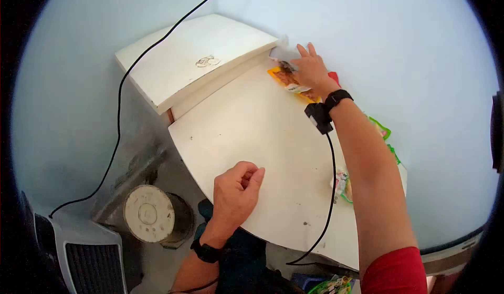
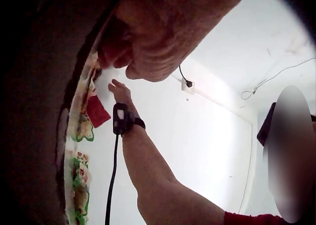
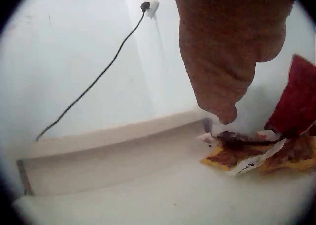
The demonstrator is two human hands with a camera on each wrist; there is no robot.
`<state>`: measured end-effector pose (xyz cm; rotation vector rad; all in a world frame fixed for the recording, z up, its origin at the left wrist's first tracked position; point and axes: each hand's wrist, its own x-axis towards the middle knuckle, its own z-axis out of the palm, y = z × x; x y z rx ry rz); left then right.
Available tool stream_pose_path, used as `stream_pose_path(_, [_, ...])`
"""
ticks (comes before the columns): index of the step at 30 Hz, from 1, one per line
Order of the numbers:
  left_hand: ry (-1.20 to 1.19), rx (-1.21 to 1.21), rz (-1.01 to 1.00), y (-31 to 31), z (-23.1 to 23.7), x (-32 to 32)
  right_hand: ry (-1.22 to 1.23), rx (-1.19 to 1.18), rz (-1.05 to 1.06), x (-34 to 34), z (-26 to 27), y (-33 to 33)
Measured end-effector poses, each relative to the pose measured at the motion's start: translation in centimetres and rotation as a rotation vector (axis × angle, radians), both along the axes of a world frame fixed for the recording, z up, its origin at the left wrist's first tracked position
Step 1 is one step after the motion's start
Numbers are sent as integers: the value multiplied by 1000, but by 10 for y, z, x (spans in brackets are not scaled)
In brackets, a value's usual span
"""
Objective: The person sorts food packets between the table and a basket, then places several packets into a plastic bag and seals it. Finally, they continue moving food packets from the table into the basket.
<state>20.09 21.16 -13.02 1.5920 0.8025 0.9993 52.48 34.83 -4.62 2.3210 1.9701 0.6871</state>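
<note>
My right hand [image 1: 311, 70] reaches to the far end of the white table [image 1: 252, 131], its fingers spread over a yellow-edged snack packet [image 1: 283, 78]. In the right wrist view the fingertips come down just above that packet [image 3: 237, 158], with a red packet [image 3: 296, 94] standing behind it. Nothing shows in the right hand's grasp, though its palm side is hidden. Over the near edge of the table hovers my left hand [image 1: 236, 191], fingers loosely curled and holding nothing visible.
Green-edged packets [image 1: 379, 127] line the wall side, partly behind my right forearm. A small white-and-green packet [image 1: 341, 183] lies nearer. A raised white shelf [image 1: 205, 57] adjoins the table's far left. A round stool [image 1: 149, 213] stands below. A black cable [image 1: 331, 189] trails from my right wrist.
</note>
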Motion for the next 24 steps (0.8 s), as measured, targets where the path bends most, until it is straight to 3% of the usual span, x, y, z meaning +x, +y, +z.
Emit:
stream_pose_path(2, [-39, -21, -15, 0, 2, 1, -102, 81, -4, 22, -22, 15])
stream_pose_path(5, [-5, -11, -24, 1, 4, -1, 16, 77, -103, 34, -14, 16])
stream_pose_path(8, [29, 43, -4, 3, 0, 0, 339, 772, 189, 37, -6, -18])
stream_pose_path(11, [12, 26, 22, 3, -3, 2, 1099, 789, 235, -21, 39, -102])
stream_pose_path(15, [29, -159, -22, 0, 6, -1, 1600, 696, 432, -74, 31, -194])
stream_pose_path(17, [-12, -186, -23, 1, 8, 0, 1786, 524, 381, -93, 16, -240])
stream_pose_path(19, [-47, -211, -60, 3, 4, 0, 1767, 472, 383, -110, -1, -272])
stream_pose_path(20, [54, -187, -82, 4, 6, -1, 1710, 445, 360, -118, -6, -285])
stream_pose_path(23, [-2, -426, -250, 7, 3, -6, 1684, 362, 380, -129, -18, -306])
stream_pose_path(24, [9, -516, -341, -13, 22, -11, 1694, 393, 398, -134, -22, -310])
